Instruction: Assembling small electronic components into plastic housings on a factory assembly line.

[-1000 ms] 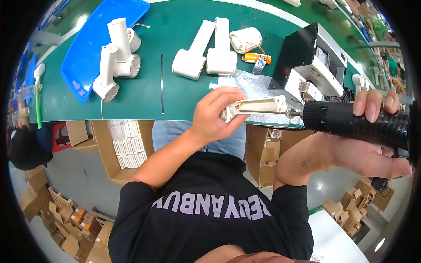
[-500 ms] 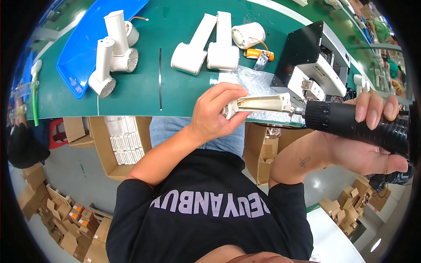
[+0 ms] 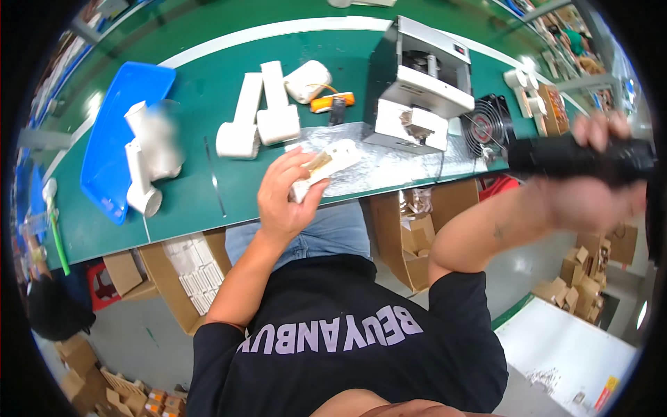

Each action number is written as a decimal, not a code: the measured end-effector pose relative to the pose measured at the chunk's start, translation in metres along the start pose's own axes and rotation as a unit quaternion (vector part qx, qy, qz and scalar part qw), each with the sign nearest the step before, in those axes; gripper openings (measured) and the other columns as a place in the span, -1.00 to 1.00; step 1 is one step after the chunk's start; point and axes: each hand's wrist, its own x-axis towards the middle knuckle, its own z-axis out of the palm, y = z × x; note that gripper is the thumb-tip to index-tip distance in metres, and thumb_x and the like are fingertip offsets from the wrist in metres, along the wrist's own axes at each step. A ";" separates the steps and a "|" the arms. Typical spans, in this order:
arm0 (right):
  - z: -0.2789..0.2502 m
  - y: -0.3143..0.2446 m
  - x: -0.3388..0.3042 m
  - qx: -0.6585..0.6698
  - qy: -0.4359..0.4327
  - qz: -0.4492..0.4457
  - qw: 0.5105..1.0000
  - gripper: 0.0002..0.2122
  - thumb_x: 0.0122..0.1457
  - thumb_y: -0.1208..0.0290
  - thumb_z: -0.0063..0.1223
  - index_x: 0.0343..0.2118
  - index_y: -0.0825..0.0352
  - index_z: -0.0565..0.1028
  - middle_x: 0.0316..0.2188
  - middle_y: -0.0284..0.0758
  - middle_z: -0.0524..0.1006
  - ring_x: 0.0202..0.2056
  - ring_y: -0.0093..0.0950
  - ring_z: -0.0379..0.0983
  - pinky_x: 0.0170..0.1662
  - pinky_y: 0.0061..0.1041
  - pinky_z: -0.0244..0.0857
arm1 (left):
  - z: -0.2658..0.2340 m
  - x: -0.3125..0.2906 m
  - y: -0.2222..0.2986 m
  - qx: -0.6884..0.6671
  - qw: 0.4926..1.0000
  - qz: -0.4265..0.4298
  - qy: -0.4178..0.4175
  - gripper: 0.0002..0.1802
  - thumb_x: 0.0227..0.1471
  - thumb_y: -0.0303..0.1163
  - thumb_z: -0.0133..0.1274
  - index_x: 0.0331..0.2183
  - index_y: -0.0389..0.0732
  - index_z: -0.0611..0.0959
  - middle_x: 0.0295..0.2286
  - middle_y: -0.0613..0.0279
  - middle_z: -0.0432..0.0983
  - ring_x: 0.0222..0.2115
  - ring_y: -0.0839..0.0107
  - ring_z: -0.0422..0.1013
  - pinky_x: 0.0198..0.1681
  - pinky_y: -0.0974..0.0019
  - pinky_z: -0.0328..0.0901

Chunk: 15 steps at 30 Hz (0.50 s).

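My left hand (image 3: 285, 198) is closed round the lower end of a white plastic handle housing (image 3: 336, 157), its open side showing and its far end tilted up over the table edge. My right hand (image 3: 590, 198), smeared by motion, grips a black electric screwdriver (image 3: 556, 154) out at the right, well apart from the housing. The screwdriver's bit cannot be made out clearly. Beyond the housing stands a box-shaped screw feeder (image 3: 417, 97) in black, white and silver. Silvery sheeting (image 3: 389, 169) lies on the green table under and beside it.
Two white handled parts (image 3: 240, 135) lie left of the screw feeder, near a white cup-shaped part (image 3: 308, 81) and an orange battery (image 3: 332, 102). More white parts (image 3: 142, 184) rest by the blue tray (image 3: 104, 160). A round fan (image 3: 486, 125) stands right; cardboard boxes (image 3: 174, 285) sit below.
The screwdriver, earlier with its bit at the housing's end, has moved away right and up with my right hand. My left hand still holds the housing, now tilted more upward. The view has shifted.
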 end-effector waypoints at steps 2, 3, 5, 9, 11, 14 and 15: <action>-0.005 0.023 0.010 -0.110 -0.094 -0.058 0.988 -0.38 0.27 -0.17 -0.09 -0.16 0.50 0.33 -0.41 -0.07 0.46 -0.51 -0.38 0.39 -0.42 -0.40 0.37 | 0.003 0.005 0.005 0.051 0.998 0.030 -0.008 -0.63 -0.20 -0.52 0.38 -0.26 -0.28 0.65 -0.14 0.05 0.60 -0.05 -0.08 0.50 0.00 0.07 0.42; 0.002 0.035 0.012 -0.095 -0.102 -0.088 0.986 -0.44 0.28 -0.12 -0.04 -0.17 0.48 0.36 -0.49 -0.11 0.49 -0.55 -0.40 0.42 -0.47 -0.38 0.39 | 0.003 0.007 0.006 0.044 0.999 0.030 -0.013 -0.63 -0.20 -0.52 0.38 -0.26 -0.28 0.65 -0.14 0.05 0.60 -0.05 -0.08 0.50 0.00 0.07 0.42; 0.015 0.050 0.009 -0.097 -0.108 -0.113 0.983 -0.51 0.31 -0.01 -0.03 -0.17 0.47 0.34 -0.46 -0.08 0.50 -0.56 -0.35 0.43 -0.47 -0.36 0.41 | 0.000 0.014 0.010 0.102 0.993 0.042 -0.046 -0.70 -0.19 -0.53 0.37 -0.30 -0.29 0.68 -0.13 0.03 0.60 -0.05 -0.09 0.49 0.00 0.07 0.42; 0.040 0.055 -0.006 -0.126 -0.113 -0.092 0.981 -0.67 0.41 0.13 -0.18 -0.09 0.36 0.38 -0.51 -0.37 0.45 -0.62 -0.66 0.39 -0.61 -0.72 0.35 | -0.001 0.020 0.013 0.085 0.995 -0.006 -0.059 -0.75 -0.18 -0.55 0.35 -0.36 -0.30 0.66 -0.19 0.03 0.59 -0.03 -0.09 0.48 0.02 0.06 0.39; 0.020 0.066 0.002 -0.082 -0.122 -0.053 0.988 -0.64 0.38 0.11 -0.11 -0.08 0.38 0.33 -0.45 -0.22 0.47 -0.56 -0.48 0.41 -0.52 -0.53 0.39 | 0.001 0.018 0.013 0.069 0.995 -0.027 -0.061 -0.74 -0.18 -0.55 0.35 -0.36 -0.28 0.63 -0.20 0.03 0.59 -0.05 -0.06 0.48 0.01 0.08 0.38; 0.008 0.064 -0.009 -0.050 -0.090 0.057 0.993 -0.50 0.32 -0.08 -0.10 -0.16 0.42 0.34 -0.39 -0.11 0.49 -0.50 -0.35 0.42 -0.44 -0.37 0.39 | 0.008 0.013 0.010 0.036 0.997 -0.049 -0.057 -0.70 -0.17 -0.56 0.35 -0.36 -0.24 0.56 -0.21 0.04 0.58 -0.10 0.00 0.48 -0.03 0.10 0.37; 0.007 0.062 -0.017 -0.055 -0.082 0.093 0.991 -0.42 0.30 -0.18 -0.15 -0.24 0.43 0.40 -0.44 -0.14 0.49 -0.53 -0.40 0.42 -0.48 -0.37 0.39 | 0.008 0.012 0.010 0.021 0.997 -0.051 -0.047 -0.67 -0.17 -0.57 0.35 -0.35 -0.22 0.52 -0.21 0.05 0.58 -0.13 0.03 0.48 -0.06 0.12 0.36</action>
